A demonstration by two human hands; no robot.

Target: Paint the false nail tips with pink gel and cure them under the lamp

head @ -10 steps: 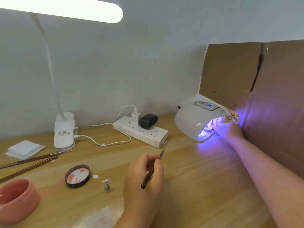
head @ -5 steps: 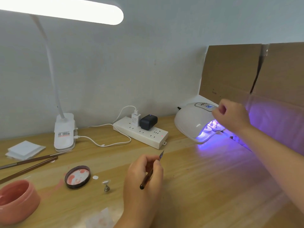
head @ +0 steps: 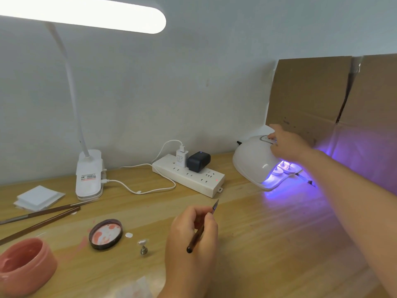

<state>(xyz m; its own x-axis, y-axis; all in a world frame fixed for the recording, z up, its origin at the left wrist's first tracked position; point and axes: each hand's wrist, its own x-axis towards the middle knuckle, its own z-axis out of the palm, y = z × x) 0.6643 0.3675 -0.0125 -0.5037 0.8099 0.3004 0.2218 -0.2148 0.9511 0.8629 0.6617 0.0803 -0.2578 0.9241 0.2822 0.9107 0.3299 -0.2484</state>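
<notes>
We find the tips [head: 283, 168] lit inside the lamp [head: 253, 162] at far right; the right hand [head: 285, 145], fingers loosely curled and holding nothing, should press one button lightly, while the left hand [head: 191, 237] pinches the brush [head: 202, 229].

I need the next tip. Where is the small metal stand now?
The metal stand is near the front of the table, between the gel lid and the left hand.

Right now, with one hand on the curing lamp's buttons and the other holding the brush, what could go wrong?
1. The right hand presses the panel of the curing lamp; a nudge might topple the nail stands at its open mouth.
2. The left hand holds the brush tip-up; lowering it could smear gel on the table.
3. The uncured tip on its stand sits near that hand and could be knocked.
</notes>
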